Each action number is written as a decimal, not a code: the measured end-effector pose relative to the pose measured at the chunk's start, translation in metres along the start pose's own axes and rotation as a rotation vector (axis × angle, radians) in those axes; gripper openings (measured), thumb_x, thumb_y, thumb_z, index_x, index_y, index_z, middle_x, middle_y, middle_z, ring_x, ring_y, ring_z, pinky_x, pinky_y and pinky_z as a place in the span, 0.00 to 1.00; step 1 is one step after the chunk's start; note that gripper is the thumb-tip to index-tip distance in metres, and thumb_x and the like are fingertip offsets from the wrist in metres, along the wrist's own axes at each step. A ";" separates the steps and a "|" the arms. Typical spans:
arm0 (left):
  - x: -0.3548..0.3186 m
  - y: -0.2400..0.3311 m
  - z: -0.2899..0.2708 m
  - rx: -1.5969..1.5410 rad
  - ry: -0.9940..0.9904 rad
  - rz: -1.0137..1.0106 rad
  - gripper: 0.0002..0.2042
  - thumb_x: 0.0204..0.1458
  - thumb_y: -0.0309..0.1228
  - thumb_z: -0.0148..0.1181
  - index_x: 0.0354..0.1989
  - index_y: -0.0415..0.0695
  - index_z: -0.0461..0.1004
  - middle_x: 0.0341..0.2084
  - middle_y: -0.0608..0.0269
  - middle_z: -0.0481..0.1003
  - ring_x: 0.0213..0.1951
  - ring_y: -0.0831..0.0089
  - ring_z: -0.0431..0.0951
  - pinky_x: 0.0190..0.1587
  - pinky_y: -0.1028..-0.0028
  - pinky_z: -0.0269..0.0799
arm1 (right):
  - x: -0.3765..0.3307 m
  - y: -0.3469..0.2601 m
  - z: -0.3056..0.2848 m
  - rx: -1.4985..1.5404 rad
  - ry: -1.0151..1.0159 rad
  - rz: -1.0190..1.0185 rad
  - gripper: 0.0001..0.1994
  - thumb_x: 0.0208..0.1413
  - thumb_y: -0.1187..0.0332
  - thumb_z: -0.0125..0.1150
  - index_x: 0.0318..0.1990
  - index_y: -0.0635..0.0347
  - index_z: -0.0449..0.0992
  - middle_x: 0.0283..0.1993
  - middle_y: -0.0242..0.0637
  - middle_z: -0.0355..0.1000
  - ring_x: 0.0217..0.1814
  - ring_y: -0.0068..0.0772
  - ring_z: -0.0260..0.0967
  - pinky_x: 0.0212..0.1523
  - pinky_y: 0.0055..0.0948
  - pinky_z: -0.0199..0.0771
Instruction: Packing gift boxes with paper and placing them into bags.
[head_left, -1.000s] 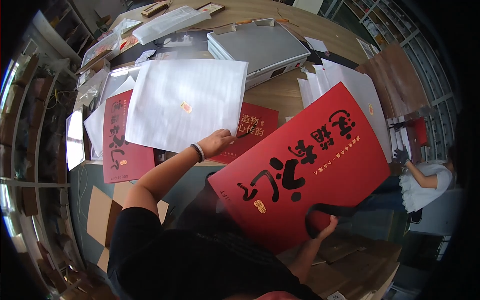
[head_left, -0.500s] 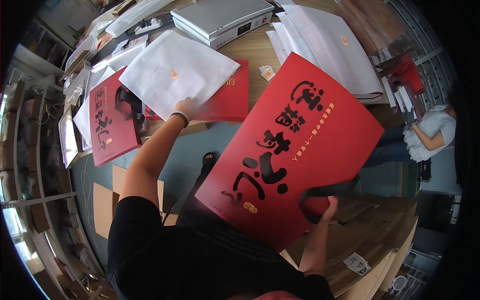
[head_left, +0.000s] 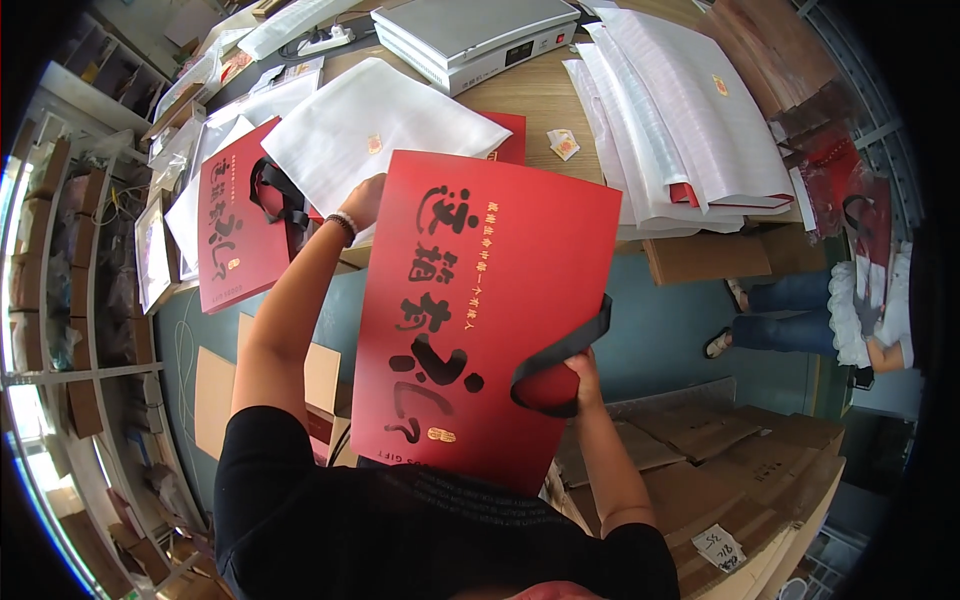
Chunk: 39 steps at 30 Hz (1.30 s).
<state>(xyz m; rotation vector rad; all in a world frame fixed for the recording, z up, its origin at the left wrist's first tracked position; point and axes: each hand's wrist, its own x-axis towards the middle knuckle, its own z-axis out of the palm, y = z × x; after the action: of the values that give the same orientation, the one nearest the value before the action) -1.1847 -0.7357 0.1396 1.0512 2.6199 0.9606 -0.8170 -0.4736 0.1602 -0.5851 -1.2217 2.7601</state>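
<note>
A: What is held, and where?
B: A red bag (head_left: pixel 480 310) — flat, broad, printed with dark brush characters and a small gold mark near its lower edge — held up above the lap, its top edge over the near rim of the table (head_left: pixel 530 100).

A: How would it handle?
B: Judged light and fairly stiff; the panel stays flat in the air, though it would probably crease if bent. Its surface looks smooth, so the edges and the handle give the surest hold.

A: The hands?
B: The right hand (head_left: pixel 578 378) is closed on the lower right edge, with the black handle (head_left: pixel 560 352) looped about it. The left hand (head_left: pixel 362 200) reaches to the upper left corner, beside a white sleeve (head_left: pixel 380 135); its fingers are hidden, so its hold cannot be told.

A: Round about?
B: A second red bag (head_left: pixel 235 235) lies to the left, stacked white sleeves (head_left: pixel 680 120) to the right, a grey machine (head_left: pixel 470 30) beyond. Another person (head_left: pixel 850 320) sits at far right.
</note>
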 end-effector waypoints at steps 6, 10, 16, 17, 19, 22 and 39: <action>-0.015 -0.003 -0.047 -0.506 0.191 -0.329 0.13 0.52 0.35 0.53 0.40 0.38 0.72 0.31 0.52 0.75 0.31 0.67 0.74 0.38 0.74 0.69 | 0.030 0.042 0.001 -0.014 -0.057 0.060 0.30 0.42 0.70 0.54 0.58 0.62 0.57 0.51 0.41 0.63 0.52 0.34 0.63 0.52 0.33 0.65; -0.022 0.041 -0.062 0.083 0.202 -0.202 0.11 0.54 0.33 0.52 0.37 0.38 0.72 0.23 0.60 0.72 0.24 0.77 0.69 0.30 0.76 0.66 | 0.032 0.040 0.007 -0.073 -0.044 0.069 0.32 0.41 0.69 0.55 0.59 0.62 0.56 0.53 0.41 0.62 0.54 0.34 0.62 0.53 0.33 0.63; -0.021 0.044 -0.068 0.084 0.321 0.062 0.07 0.53 0.29 0.52 0.34 0.38 0.68 0.26 0.56 0.72 0.25 0.67 0.72 0.31 0.73 0.68 | 0.033 0.024 0.024 -0.122 -0.125 0.003 0.35 0.40 0.67 0.58 0.59 0.62 0.55 0.52 0.39 0.62 0.55 0.32 0.60 0.55 0.32 0.60; -0.020 0.048 -0.071 0.057 0.339 0.051 0.06 0.53 0.29 0.51 0.34 0.38 0.68 0.27 0.57 0.72 0.27 0.66 0.72 0.32 0.73 0.68 | 0.037 0.027 0.022 -0.115 -0.119 -0.005 0.35 0.40 0.67 0.58 0.59 0.62 0.55 0.52 0.39 0.62 0.55 0.32 0.60 0.55 0.32 0.60; -0.017 0.052 -0.087 0.060 0.361 0.032 0.06 0.53 0.28 0.50 0.34 0.39 0.67 0.27 0.57 0.72 0.29 0.65 0.73 0.33 0.72 0.69 | 0.053 0.039 0.018 -0.120 -0.177 -0.033 0.36 0.39 0.66 0.60 0.59 0.62 0.55 0.52 0.38 0.61 0.55 0.31 0.59 0.56 0.32 0.58; -0.010 0.053 -0.103 0.129 0.372 0.062 0.04 0.53 0.27 0.50 0.35 0.39 0.66 0.28 0.57 0.71 0.30 0.64 0.72 0.34 0.72 0.68 | 0.089 0.054 0.027 -0.066 -0.199 -0.059 0.36 0.38 0.65 0.61 0.59 0.63 0.56 0.52 0.37 0.61 0.55 0.30 0.58 0.56 0.31 0.58; 0.086 0.011 -0.092 0.540 0.070 -0.018 0.13 0.41 0.30 0.55 0.38 0.46 0.65 0.29 0.57 0.70 0.34 0.56 0.74 0.34 0.61 0.69 | 0.193 0.035 0.067 -0.145 -0.190 0.294 0.43 0.47 0.58 0.60 0.64 0.65 0.42 0.63 0.46 0.51 0.64 0.38 0.52 0.61 0.37 0.56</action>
<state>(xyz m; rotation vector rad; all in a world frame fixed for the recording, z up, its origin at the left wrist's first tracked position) -1.2759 -0.7185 0.2255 1.1022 3.0236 0.2818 -1.0166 -0.5030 0.1153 -0.5659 -1.4972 3.0471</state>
